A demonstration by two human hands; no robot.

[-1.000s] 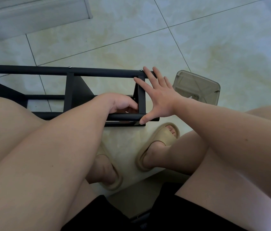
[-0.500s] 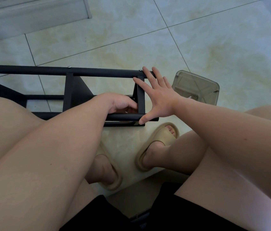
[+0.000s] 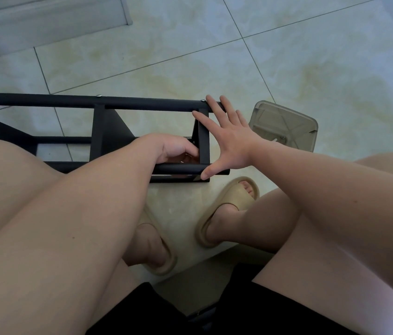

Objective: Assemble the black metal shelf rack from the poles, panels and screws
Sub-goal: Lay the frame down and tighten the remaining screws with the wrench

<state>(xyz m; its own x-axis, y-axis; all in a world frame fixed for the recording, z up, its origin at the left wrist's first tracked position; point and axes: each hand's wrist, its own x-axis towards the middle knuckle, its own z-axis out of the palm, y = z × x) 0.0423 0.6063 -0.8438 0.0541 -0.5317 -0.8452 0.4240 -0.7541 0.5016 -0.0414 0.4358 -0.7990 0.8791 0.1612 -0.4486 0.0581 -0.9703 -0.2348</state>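
Left hand: reaches inside the frame with fingers curled against the inner face of the end piece. Whether they pinch a screw or nut cannot be told, as the fingertips are hidden.
Rack: the black metal shelf rack lies on its side on the pale tiled floor in front of the seated person's knees, which puts the joints within easy reach.
Screws: two silver screw heads sit on the far pole, one above each panel joint.
End piece: the flat black end panel stands on edge between the far pole and the near pole.
Right hand: spread wide and flat, holding nothing. Its fingers lie on the far pole's tip and its thumb on the near pole, apparently bracing the panel square.
Parts tub: the clear square plastic tub rests on the floor just beside that hand, probably to keep fasteners close.
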